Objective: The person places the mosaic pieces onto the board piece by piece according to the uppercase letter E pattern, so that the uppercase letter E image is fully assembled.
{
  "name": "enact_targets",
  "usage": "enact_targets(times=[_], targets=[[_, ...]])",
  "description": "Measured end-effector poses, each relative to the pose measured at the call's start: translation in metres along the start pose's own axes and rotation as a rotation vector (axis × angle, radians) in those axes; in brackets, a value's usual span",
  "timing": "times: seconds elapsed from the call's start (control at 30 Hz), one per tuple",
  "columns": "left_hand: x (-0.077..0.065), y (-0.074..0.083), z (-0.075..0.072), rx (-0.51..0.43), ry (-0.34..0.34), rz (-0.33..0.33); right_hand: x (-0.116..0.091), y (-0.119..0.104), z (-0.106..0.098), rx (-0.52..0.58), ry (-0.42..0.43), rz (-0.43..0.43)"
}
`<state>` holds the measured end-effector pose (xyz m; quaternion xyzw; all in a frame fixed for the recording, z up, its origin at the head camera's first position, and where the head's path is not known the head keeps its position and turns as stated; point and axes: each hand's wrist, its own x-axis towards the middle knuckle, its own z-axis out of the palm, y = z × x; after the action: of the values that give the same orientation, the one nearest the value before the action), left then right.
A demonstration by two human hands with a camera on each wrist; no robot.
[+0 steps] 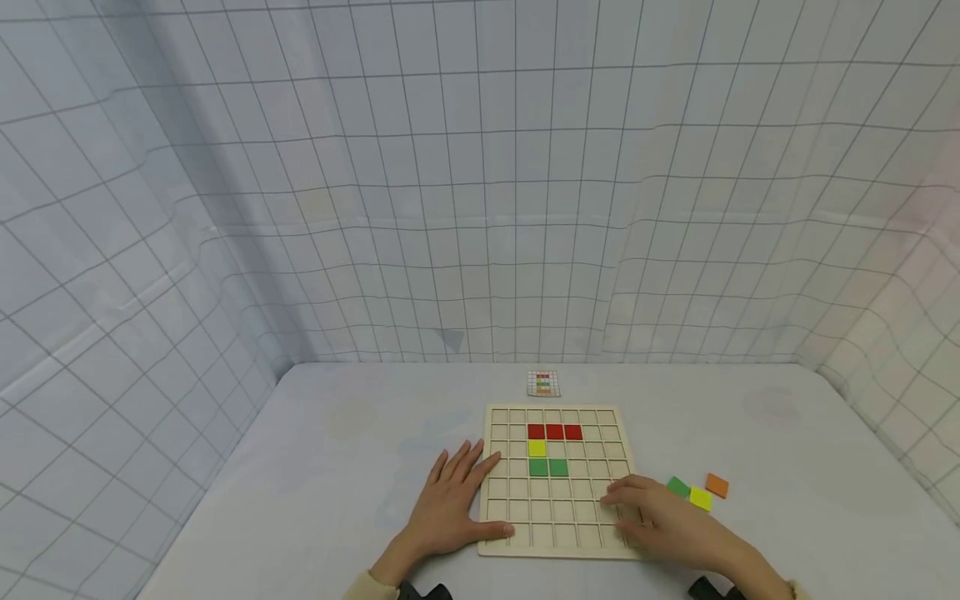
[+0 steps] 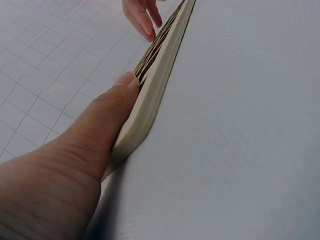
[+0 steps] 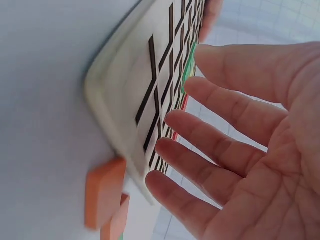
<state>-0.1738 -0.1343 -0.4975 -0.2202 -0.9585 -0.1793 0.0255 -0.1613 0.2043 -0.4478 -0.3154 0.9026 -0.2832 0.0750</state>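
Observation:
A pale grid board [image 1: 555, 552] lies on the table with three red tiles [image 1: 555, 432], one yellow tile [image 1: 537, 448] and two green tiles [image 1: 548, 467] in its cells. My left hand [image 1: 450, 504] rests along the board's left side, fingers spread straight, its thumb [image 2: 112, 107] on the near left corner. Over the board's right side hovers my right hand [image 1: 663, 521]. Its relaxed fingers [image 3: 210, 137] have nothing between them in the right wrist view. In the head view this hand hides the near right corner.
Right of the board lie a loose green tile [image 1: 678, 487], a yellow one [image 1: 701, 498] and an orange one [image 1: 717, 485]. An orange tile [image 3: 105, 192] is close by the board's edge in the right wrist view. A small pattern card [image 1: 543, 383] lies behind the board.

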Motion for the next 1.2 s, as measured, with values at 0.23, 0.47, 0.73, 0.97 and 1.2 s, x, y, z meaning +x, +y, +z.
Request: enact_targets(times=[0.23, 0.47, 0.73, 0.97, 1.2], targets=[[0.0, 0.0, 0.0, 0.004, 0.013, 0.006, -0.016, 0.01, -0.016, -0.075, 0.185, 0.051], [0.0, 0.0, 0.0, 0.012, 0.023, 0.013, -0.022, 0.028, -0.031, -0.143, 0.254, 0.294], [-0.001, 0.001, -0.001, 0.007, 0.01, 0.011, -0.025, 0.045, -0.035, -0.111, 0.185, 0.391], [-0.001, 0.002, -0.001, 0.014, 0.012, 0.011, -0.026, 0.052, -0.035, -0.126, 0.159, 0.345], [-0.001, 0.001, -0.001, 0.02, 0.019, 0.017, -0.018, 0.051, -0.032, -0.144, 0.165, 0.369]])
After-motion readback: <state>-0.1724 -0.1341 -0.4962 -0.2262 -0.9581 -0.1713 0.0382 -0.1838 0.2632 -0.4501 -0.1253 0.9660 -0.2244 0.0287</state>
